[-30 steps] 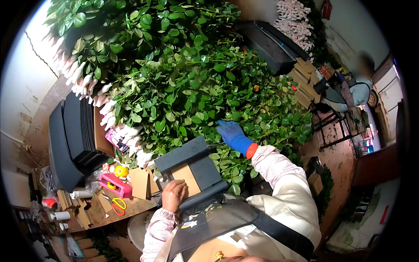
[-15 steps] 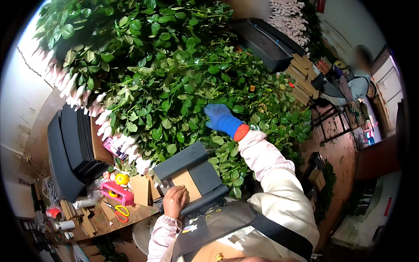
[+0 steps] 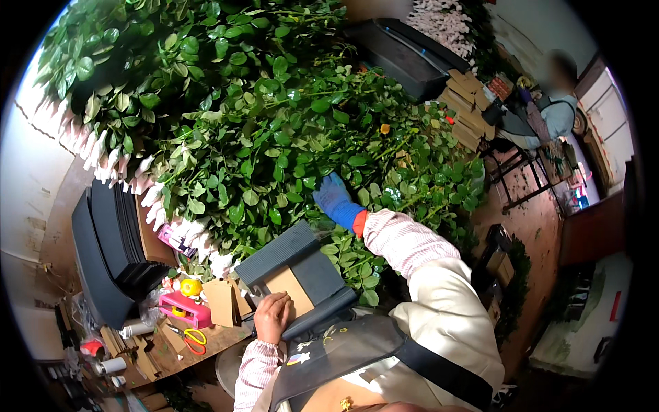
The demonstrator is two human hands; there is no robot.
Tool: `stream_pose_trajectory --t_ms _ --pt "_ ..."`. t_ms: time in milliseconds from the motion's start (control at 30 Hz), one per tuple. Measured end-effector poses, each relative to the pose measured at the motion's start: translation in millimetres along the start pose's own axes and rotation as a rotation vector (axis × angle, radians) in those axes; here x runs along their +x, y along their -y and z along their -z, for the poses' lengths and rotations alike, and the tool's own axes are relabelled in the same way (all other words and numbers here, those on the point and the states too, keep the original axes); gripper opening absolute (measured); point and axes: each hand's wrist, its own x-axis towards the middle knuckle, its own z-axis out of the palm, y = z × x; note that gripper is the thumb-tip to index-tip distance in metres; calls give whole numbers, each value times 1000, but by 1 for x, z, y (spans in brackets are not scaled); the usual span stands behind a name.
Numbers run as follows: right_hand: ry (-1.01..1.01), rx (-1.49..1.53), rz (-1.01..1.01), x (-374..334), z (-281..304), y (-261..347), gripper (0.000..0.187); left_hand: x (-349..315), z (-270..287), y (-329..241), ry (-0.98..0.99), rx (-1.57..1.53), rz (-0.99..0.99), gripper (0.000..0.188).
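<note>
My bare left hand [image 3: 272,318] is bent over the lower left edge of a brown cardboard sheet [image 3: 293,287], its fingers together on it. The sheet lies in a dark stand [image 3: 320,275] with a ribbed grey panel [image 3: 278,250], close to my body. My right hand [image 3: 335,199], in a blue glove with a red-orange cuff, reaches over the near side of a large heap of leafy green stems [image 3: 254,158]. Its fingers are apart against the leaves. Nothing shows in its grasp, though leaves surround the fingertips. Pale sleeve-like wraps [image 3: 141,184] line the heap's left end.
Scissors [image 3: 194,340], a pink tape dispenser [image 3: 184,310] and cardboard pieces [image 3: 221,302] lie on the table at left. Black bins stand at left [image 3: 99,254] and at the back [image 3: 401,58]. Another person [image 3: 559,113] is at the far right.
My right hand has drawn slightly nearer to me over the leaves, its fingers now pointing more away from me. The left hand stays at the cardboard. The whole view has shifted a little.
</note>
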Motion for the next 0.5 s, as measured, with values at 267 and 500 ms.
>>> stream_pose_trajectory --t_ms 267,500 --pt "297 227 228 -16 85 -53 34 -3 -3 3 -17 -2 -5 14" --pt "-211 238 266 -27 219 -111 31 -8 -1 4 -23 -18 6 15"
